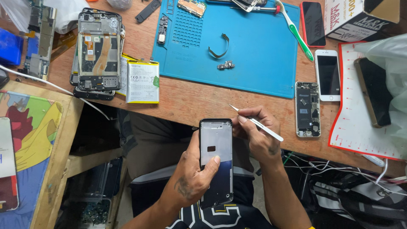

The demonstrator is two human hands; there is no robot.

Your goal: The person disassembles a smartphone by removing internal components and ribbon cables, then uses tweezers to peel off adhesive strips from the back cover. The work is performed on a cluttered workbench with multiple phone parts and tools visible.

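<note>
Left hand: the left hand (193, 178) grips a phone frame (216, 161) from below, thumb laid across its pale inner plate, fingers wrapped behind it.
Right hand: the right hand (258, 133) pinches a pair of tweezers (255, 122) like a pen, their fine tip pointing up and left, just beside the frame's top right corner but apart from it.
Where the frame is: upright over the person's lap, in front of the counter (199, 99) edge, not resting on anything.
On the counter: a blue work mat (263, 55) carrying a curled flex strip (219, 46) and a small connector part (226, 65); to the left, a stack of opened phone bodies (98, 51) and a white battery (143, 81); to the right, a bare phone chassis (308, 109) and a white phone (327, 75).
Risk, slip: as I judge it, the frame hangs in one hand alone, so a hard push from the tweezers could twist it loose and drop it to the floor.
Risk, scratch: the sharp tip sits close to the frame's edge; a skid could gouge the plate or jab the thumb.
Risk, loss: any tiny piece lifted here is over the lap, not the mat, and could fall out of sight.
</note>
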